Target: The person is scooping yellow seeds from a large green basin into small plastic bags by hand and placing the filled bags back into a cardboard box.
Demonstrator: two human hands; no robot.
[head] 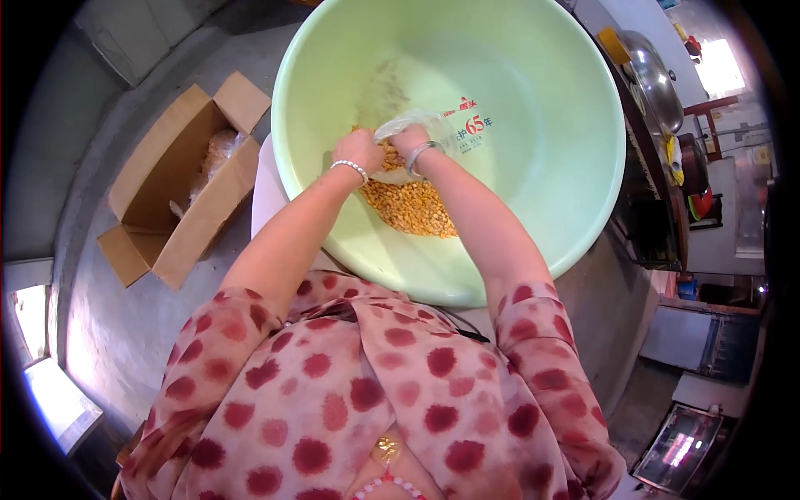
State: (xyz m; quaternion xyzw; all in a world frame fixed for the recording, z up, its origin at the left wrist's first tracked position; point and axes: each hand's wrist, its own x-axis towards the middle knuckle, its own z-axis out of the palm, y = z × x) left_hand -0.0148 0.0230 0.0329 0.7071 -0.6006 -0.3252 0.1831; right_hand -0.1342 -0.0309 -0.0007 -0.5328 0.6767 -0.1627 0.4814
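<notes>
A clear plastic bag (pixel 407 119) is held low inside a large pale green plastic basin (pixel 550 156). My left hand (pixel 359 152), with a beaded bracelet at the wrist, grips the bag's left side. On the bag's right side my right hand (pixel 414 142) is closed on its edge, a bangle at that wrist. Golden-yellow kernels show between the hands in the bag. Below them a heap of loose kernels (pixel 409 209) lies on the basin floor. Fingertips of both hands are partly hidden by the bag and by the hands themselves.
An open cardboard box (pixel 159 178) with filled clear plastic bags (pixel 219 153) inside stands on the grey floor (pixel 137 325) at left. At right, a dark table edge (pixel 650 150) carries a shiny metal lid (pixel 653 78). The basin bears printed writing.
</notes>
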